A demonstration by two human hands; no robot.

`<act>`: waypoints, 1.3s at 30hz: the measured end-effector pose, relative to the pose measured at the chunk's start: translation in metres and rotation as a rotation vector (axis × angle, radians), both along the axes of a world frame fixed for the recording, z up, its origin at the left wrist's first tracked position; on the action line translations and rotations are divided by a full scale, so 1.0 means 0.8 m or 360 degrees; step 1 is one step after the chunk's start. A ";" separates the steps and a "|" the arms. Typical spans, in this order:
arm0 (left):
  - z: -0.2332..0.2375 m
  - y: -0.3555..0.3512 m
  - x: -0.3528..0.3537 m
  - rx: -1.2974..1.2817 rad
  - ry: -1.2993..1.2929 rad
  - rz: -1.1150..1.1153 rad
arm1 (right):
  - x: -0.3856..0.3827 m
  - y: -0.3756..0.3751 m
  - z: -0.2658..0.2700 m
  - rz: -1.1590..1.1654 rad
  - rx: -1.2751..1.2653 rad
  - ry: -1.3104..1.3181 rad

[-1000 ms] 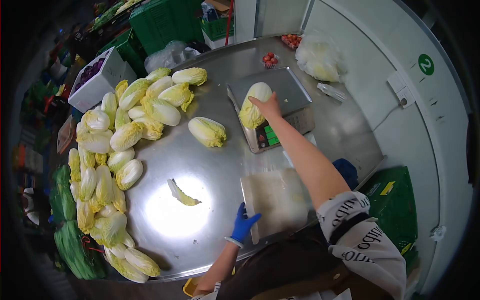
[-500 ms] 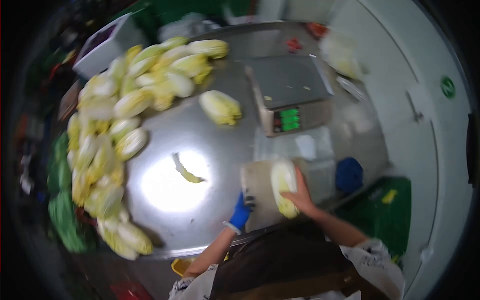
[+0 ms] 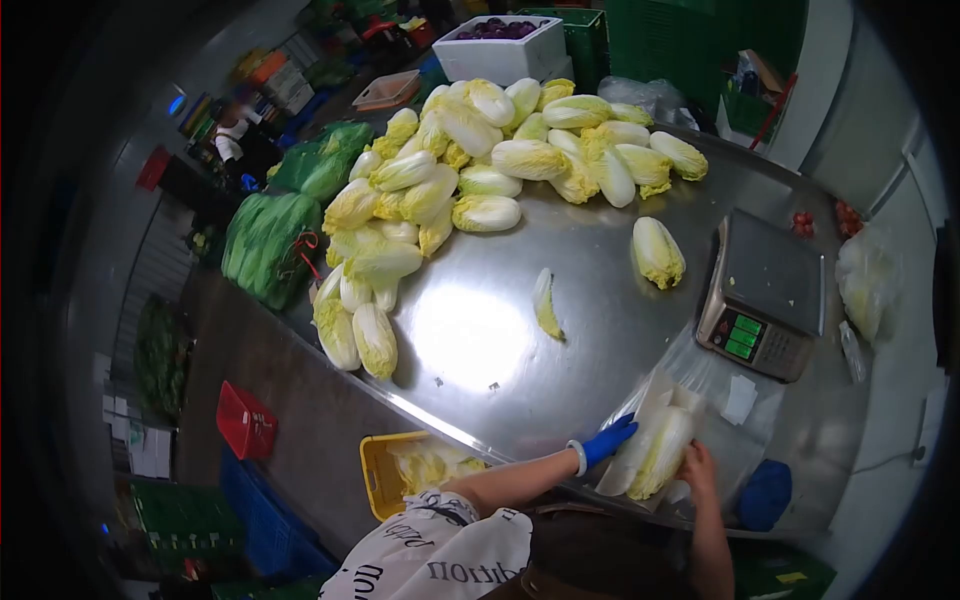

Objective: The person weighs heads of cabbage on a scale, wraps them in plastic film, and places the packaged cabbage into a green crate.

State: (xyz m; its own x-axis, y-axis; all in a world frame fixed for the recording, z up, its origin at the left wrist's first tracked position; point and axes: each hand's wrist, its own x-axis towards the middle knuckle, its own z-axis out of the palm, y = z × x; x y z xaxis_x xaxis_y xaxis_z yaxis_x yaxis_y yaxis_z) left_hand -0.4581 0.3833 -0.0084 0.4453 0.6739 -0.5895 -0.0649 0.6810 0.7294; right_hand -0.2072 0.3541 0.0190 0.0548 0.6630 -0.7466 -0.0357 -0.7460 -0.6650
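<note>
A pale napa cabbage [image 3: 664,456] lies slantwise on a sheet of beige wrapping paper [image 3: 655,392] at the front edge of the steel table. My left hand [image 3: 608,440], in a blue glove, is closed on the paper's left edge, which is raised along the cabbage. On the other side my bare right hand [image 3: 699,468] has its fingers curled against the cabbage's right flank; its fingertips are partly hidden. Clear plastic film [image 3: 705,375] lies beneath and beyond the paper. Another napa cabbage [image 3: 657,253] lies alone farther back, and a loose leaf [image 3: 546,305] is at mid-table.
A large heap of napa cabbages [image 3: 430,190] covers the table's back left. A digital scale [image 3: 770,275] with green digits stands at right, near a blue bundle [image 3: 764,495]. Green net sacks [image 3: 270,245] sit beyond the left edge; a yellow crate [image 3: 380,480] stands below. A person [image 3: 240,140] is far off.
The view has swung left, so the table appears farther right. My right hand has shifted from atop the cabbage to its right side; the paper's left part has come up beside the cabbage.
</note>
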 end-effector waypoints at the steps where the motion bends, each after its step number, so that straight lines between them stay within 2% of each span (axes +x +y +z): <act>1: -0.005 -0.004 0.014 0.0055 0.0039 0.0004 | -0.011 0.005 -0.001 0.0063 0.0118 -0.0028; 3: -0.016 -0.016 0.045 0.0560 0.0674 -0.0188 | -0.038 0.013 -0.024 0.0172 0.0352 -0.0076; 5: -0.015 -0.028 0.067 0.0729 0.1054 -0.0151 | -0.062 0.012 -0.021 -0.0282 0.0313 0.0133; 7: 0.007 -0.048 0.092 0.0883 0.1218 0.0051 | -0.059 0.006 0.031 -0.0545 0.0352 0.0807; 8: 0.044 -0.053 0.090 0.1057 0.0933 0.0175 | -0.055 -0.005 0.039 -0.0363 0.0558 0.0330; 9: 0.064 -0.058 0.085 0.1235 0.0759 0.0034 | -0.038 -0.025 0.049 -0.0167 0.0682 -0.0181; 10: 0.090 -0.055 0.082 0.1025 0.0424 -0.0112 | -0.017 -0.035 0.067 -0.0186 0.0681 -0.0209; 11: 0.082 -0.048 0.084 0.0804 -0.0044 -0.0049 | 0.010 -0.056 0.082 -0.0207 0.0681 -0.0239; 12: 0.079 -0.026 0.068 0.1034 -0.0011 -0.0382 | 0.040 -0.084 0.087 -0.0315 0.0563 -0.0044; 13: 0.055 -0.014 0.071 0.1843 0.0250 -0.0315 | 0.068 -0.104 0.087 -0.0414 0.0489 0.0176; 14: 0.060 0.001 0.077 0.1932 0.0533 -0.0387 | 0.090 -0.124 0.089 -0.0499 0.0429 0.0406; 15: 0.053 0.017 0.084 0.1993 0.0693 -0.0557 | 0.101 -0.146 0.095 -0.0616 0.0288 0.0467; 16: 0.019 0.029 0.086 0.2075 0.0769 -0.0813 | 0.104 -0.170 0.101 -0.0717 0.0155 0.0539; 17: -0.021 0.037 0.087 0.2238 0.0743 -0.0906 | 0.107 -0.189 0.103 -0.0810 0.0017 0.0622; 19: -0.053 0.054 0.102 0.2175 0.1065 -0.1212 | 0.101 -0.213 0.114 -0.0770 0.0095 0.0633; 21: -0.053 0.059 0.109 0.2218 0.0888 -0.0989 | 0.092 -0.229 0.132 -0.0714 0.0202 0.0542; 22: -0.038 0.060 0.107 0.2048 0.0985 -0.1182 | 0.096 -0.242 0.129 -0.0756 0.0195 0.0574; 25: -0.016 0.054 0.119 0.2088 0.1056 -0.0926 | 0.106 -0.279 0.105 -0.0887 0.0113 0.0641; 26: -0.012 0.046 0.139 0.2089 0.0751 -0.0608 | 0.108 -0.284 0.094 -0.0921 0.0038 0.0648; 27: -0.020 0.036 0.165 0.2184 0.0593 -0.0621 | 0.106 -0.286 0.086 -0.0917 0.0064 0.0727; 28: -0.031 0.023 0.181 0.2449 0.0440 -0.0565 | 0.099 -0.281 0.090 -0.0895 0.0146 0.0657; 29: -0.064 0.011 0.191 0.2431 0.0567 -0.0690 | 0.101 -0.280 0.079 -0.0869 0.0142 0.0863; 30: -0.036 0.016 0.197 0.2146 0.0726 -0.1212 | 0.104 -0.280 0.078 -0.0860 0.0140 0.0916; 31: -0.067 0.024 0.210 0.2154 0.0802 -0.1278 | 0.104 -0.271 0.084 -0.0856 0.0124 0.0907; 33: -0.077 0.026 0.212 0.1681 0.0743 -0.0876 | 0.097 -0.263 0.107 -0.0867 0.0076 0.0842; 36: -0.013 0.029 0.185 0.1347 0.0366 -0.0954 | 0.070 -0.241 0.163 -0.0870 -0.0035 0.0735; 37: -0.017 0.027 0.181 0.1544 0.0249 -0.0883 | 0.056 -0.227 0.188 -0.0861 -0.0075 0.0708; 39: 0.045 0.010 0.161 0.1381 0.0333 -0.0876 | 0.031 -0.208 0.237 -0.0837 -0.0154 0.0643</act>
State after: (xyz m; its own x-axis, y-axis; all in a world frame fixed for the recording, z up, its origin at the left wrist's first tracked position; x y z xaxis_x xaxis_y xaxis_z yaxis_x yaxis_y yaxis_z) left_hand -0.3290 0.3909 0.0273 0.7635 0.6378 -0.1013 0.2790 -0.1843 0.9424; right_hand -0.1827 0.1875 0.2090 0.0558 0.5532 -0.8312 -0.6433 -0.6167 -0.4536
